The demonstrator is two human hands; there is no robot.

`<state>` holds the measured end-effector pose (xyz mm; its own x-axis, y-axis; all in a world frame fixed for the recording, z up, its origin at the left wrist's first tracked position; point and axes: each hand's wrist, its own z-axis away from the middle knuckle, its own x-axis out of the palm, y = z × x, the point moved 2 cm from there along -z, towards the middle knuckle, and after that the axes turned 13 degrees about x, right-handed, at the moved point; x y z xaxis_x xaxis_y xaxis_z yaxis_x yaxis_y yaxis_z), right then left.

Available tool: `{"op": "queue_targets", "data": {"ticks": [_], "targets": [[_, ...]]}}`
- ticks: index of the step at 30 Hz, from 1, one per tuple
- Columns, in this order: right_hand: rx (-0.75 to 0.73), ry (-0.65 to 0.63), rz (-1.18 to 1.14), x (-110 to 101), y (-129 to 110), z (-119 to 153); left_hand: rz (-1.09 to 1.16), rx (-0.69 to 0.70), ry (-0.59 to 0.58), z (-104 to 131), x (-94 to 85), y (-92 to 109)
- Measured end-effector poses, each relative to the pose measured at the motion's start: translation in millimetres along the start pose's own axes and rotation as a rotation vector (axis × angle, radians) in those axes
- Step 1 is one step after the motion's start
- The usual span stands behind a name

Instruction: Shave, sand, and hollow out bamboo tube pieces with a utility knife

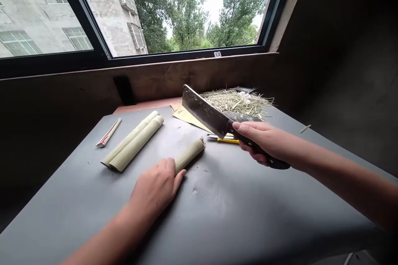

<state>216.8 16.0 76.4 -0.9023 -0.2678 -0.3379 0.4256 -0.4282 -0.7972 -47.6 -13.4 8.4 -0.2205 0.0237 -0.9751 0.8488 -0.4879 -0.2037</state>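
I've got the left hand point(157, 184) clasped around the bamboo piece point(190, 154) on the bench point(236, 215), the right hand point(264, 138) gripping the cleaver point(205, 112) near the bamboo's far end — seemingly lining up a cut, which calls for steady aim.

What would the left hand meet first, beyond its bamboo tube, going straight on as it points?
Probably the cleaver blade, though depth is unclear; the left hand might pass beneath.

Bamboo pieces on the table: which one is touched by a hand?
The single bamboo piece under the left hand; the two side-by-side pieces farther left have no hand on them.
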Motion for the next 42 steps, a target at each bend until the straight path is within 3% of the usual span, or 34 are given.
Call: {"op": "queue_targets", "data": {"ticks": [4,9,14,19,24,31,34,38,42], "targets": [[0.031,-0.028,0.006,4.0,12.2,-1.1,-0.002,-0.013,0.008,5.5,1.7,12.8],[0.034,-0.025,-0.018,-0.3,15.0,4.4,0.038,-0.007,-0.019,4.1,-0.1,14.8],[-0.118,0.059,-0.186,-8.2,11.2,17.5,0.046,0.002,-0.028,2.5,0.3,13.7],[0.048,-0.082,0.034,2.8,22.1,15.3,0.014,0.028,-0.012,2.7,6.7,16.0],[-0.052,0.003,-0.049,-9.1,16.2,18.4,-0.003,0.020,0.005,3.1,9.3,15.2],[0.015,0.052,0.005,-22.3,24.5,17.5,0.003,0.029,0.015,5.5,1.8,15.9],[-0.041,0.178,0.178,-32.9,19.8,-1.1,0.005,0.019,0.026,6.2,0.5,14.4],[-0.247,0.585,0.701,-56.4,-1.4,-55.3,0.004,0.007,0.043,6.7,1.8,11.9],[-0.269,0.668,0.893,-76.4,-16.5,-123.6,-0.003,0.004,0.056,6.0,3.9,10.1]]}}
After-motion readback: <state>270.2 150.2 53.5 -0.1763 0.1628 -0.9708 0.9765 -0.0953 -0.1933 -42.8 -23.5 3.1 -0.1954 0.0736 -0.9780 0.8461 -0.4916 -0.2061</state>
